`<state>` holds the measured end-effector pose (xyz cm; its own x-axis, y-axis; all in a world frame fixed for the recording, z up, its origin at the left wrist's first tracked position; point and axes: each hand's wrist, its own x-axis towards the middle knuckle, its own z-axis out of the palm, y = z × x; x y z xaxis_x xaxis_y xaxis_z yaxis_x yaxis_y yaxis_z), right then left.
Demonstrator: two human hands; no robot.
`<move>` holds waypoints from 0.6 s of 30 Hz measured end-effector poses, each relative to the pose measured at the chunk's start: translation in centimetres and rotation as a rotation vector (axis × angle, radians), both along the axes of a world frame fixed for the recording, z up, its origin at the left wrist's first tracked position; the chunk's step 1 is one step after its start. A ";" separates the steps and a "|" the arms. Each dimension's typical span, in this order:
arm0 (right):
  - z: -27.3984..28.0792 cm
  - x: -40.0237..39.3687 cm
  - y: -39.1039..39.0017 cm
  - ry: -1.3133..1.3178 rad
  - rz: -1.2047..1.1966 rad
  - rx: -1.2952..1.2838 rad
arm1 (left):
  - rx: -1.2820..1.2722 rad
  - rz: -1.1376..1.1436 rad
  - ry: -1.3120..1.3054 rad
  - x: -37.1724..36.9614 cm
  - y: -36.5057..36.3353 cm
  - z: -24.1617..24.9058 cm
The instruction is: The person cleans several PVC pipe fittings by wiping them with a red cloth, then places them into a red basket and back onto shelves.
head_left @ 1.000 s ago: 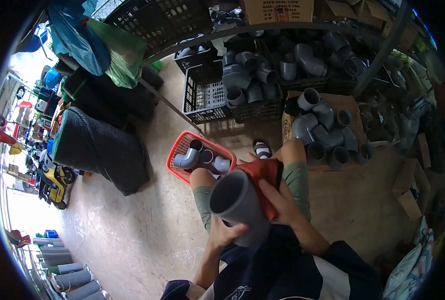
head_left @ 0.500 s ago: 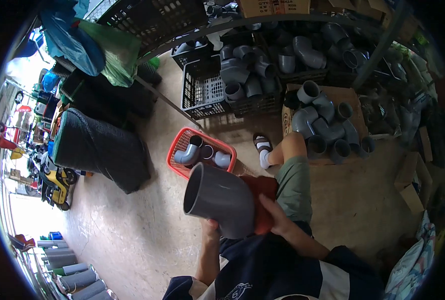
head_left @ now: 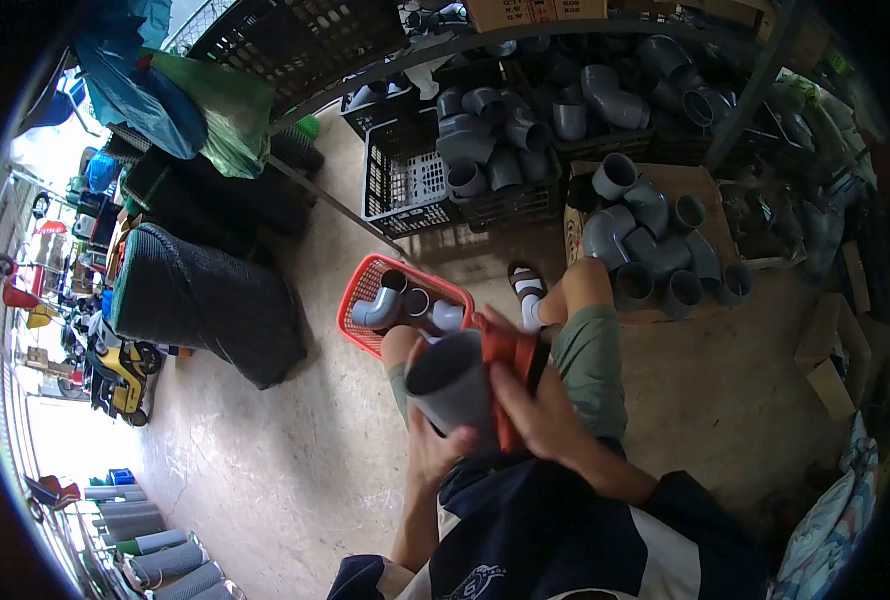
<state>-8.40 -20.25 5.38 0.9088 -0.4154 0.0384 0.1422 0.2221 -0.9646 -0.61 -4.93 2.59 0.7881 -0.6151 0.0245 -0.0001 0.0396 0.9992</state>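
A large grey plastic pipe elbow (head_left: 452,385) is held over my lap, its round mouth facing up and left. My left hand (head_left: 437,447) is closed around its lower left side, with the thumb across the front. On the right side of the fitting, my right hand (head_left: 537,412) grips a red-orange cloth (head_left: 503,372) pressed against it. The cloth and the fingers hide the elbow's far end. Just beyond, a red plastic basket (head_left: 363,282) holds several grey pipe fittings (head_left: 377,309).
Ahead stand black crates (head_left: 405,212) and a cardboard box (head_left: 580,240) with grey fittings piled on it. A dark mesh roll (head_left: 210,300) stands at left, near a slanting metal bar (head_left: 335,205). Several grey rolls (head_left: 170,560) lie at lower left.
The elbow has turned, so its mouth now points more upward, and it has shifted slightly right. My left hand has come up around its side; the right hand and cloth have moved along it.
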 end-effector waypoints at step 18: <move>-5.8 -3.7 2.7 0.162 -0.004 0.209 | -0.265 -0.062 0.238 0.4 1.3 -1.9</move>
<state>-12.07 -17.56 -0.41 0.8943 -0.4029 -0.1948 -0.0092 0.4185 -0.9081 -0.24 -3.62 0.69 0.7522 -0.6588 0.0095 0.2421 0.2898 0.9259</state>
